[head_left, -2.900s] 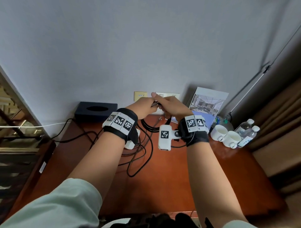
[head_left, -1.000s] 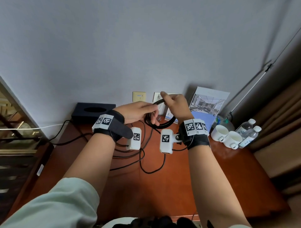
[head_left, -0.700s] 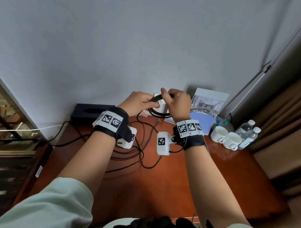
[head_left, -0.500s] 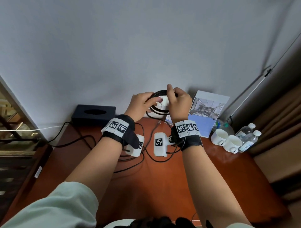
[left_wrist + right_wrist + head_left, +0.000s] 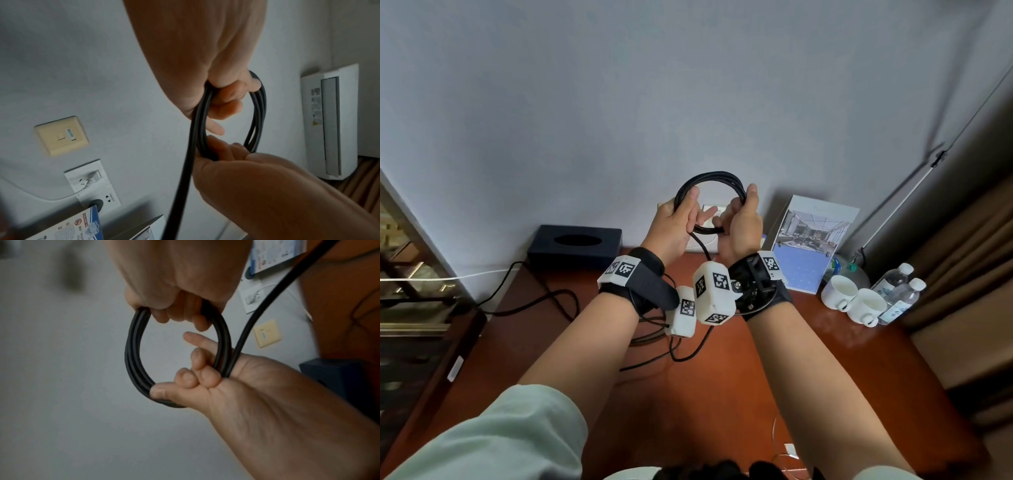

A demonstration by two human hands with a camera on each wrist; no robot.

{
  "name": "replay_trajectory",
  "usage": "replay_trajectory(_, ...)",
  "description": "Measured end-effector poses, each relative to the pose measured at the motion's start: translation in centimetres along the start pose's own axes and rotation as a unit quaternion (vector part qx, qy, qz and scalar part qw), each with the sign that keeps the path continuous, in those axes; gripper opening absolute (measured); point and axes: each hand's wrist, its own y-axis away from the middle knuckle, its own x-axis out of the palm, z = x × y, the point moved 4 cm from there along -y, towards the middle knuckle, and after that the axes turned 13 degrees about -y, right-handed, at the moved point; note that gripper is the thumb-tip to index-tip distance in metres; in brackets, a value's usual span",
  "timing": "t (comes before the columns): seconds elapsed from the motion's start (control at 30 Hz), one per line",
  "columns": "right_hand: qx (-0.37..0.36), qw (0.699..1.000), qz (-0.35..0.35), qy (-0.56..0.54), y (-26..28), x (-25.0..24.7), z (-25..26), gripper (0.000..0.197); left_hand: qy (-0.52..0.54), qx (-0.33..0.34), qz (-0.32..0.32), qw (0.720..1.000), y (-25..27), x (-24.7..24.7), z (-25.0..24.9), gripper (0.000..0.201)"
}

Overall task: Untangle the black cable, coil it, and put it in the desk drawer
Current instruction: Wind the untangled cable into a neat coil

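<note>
The black cable is wound into a small coil of several loops, held up in front of the wall. My left hand grips the coil's left side, fingers curled round the strands. My right hand grips the right side, thumb up along the loops. One loose strand drops from between the hands to the desk and lies there in a slack curl. No drawer is in view.
A dark tissue box sits at the back left, with another black lead beside it. A brochure stand, two white cups and water bottles stand at the back right. Wall sockets are behind the hands.
Both hands have risen from just above the desk to in front of the wall, drawing the cable up. The coil has gained loops and less slack lies on the desk.
</note>
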Motion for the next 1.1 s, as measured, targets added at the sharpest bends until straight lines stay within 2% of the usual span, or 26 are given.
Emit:
replay_trajectory(0.13, 0.083, 0.991, 0.038, -0.097, -0.5, -0.2, -1.7, 0.056, -0.023, 0.032, 0.005, 0.999, 0.5, -0.2, -0.9, 0.050)
replay_trajectory(0.23, 0.121, 0.979, 0.072, -0.145, -0.7, -0.3, -2.7, 0.065, -0.064, 0.016, -0.013, 0.998, 0.6, -0.4, -1.4, 0.053)
replay_trajectory(0.33, 0.148, 0.976, 0.081, -0.134, -0.4, -0.7, -3.5, 0.064, -0.078, -0.021, -0.034, 0.996, 0.4, -0.9, -1.3, 0.048)
replay_trajectory(0.5, 0.182, 0.977, 0.090, -0.070, 0.3, -1.0, -3.8, 0.051, -0.114, -0.037, -0.055, 0.991, 0.2, -2.0, -1.6, 0.045)
replay_trajectory(0.6, 0.162, 0.983, 0.088, -0.011, 0.5, -0.7, -3.1, 0.048, -0.151, -0.040, -0.051, 0.986, 0.0, -2.5, -1.8, 0.047)
replay_trajectory(0.73, 0.085, 0.982, 0.076, 0.149, 0.4, -0.4, -1.4, 0.048, -0.224, -0.040, -0.005, 0.974, -0.1, -2.7, -1.7, 0.052)
replay_trajectory(0.83, -0.022, 0.927, 0.149, 0.344, 0.1, 0.5, -0.3, 0.047, -0.293, -0.036, 0.028, 0.955, 0.2, -2.5, -1.6, 0.059)
replay_trajectory(0.9, -0.050, 0.911, 0.161, 0.377, 0.1, 0.7, 0.0, 0.055, -0.303, -0.037, 0.040, 0.951, 0.4, -2.4, -1.8, 0.050)
replay_trajectory(1.0, -0.047, 0.889, 0.223, 0.397, 0.4, 1.4, 0.1, 0.061, -0.361, -0.022, 0.072, 0.929, 0.5, -2.4, -2.4, 0.053)
replay_trajectory(1.1, 0.005, 0.873, 0.259, 0.413, 0.8, 1.9, 0.5, 0.061, -0.421, -0.011, 0.122, 0.899, 0.4, -2.4, -3.0, 0.048)
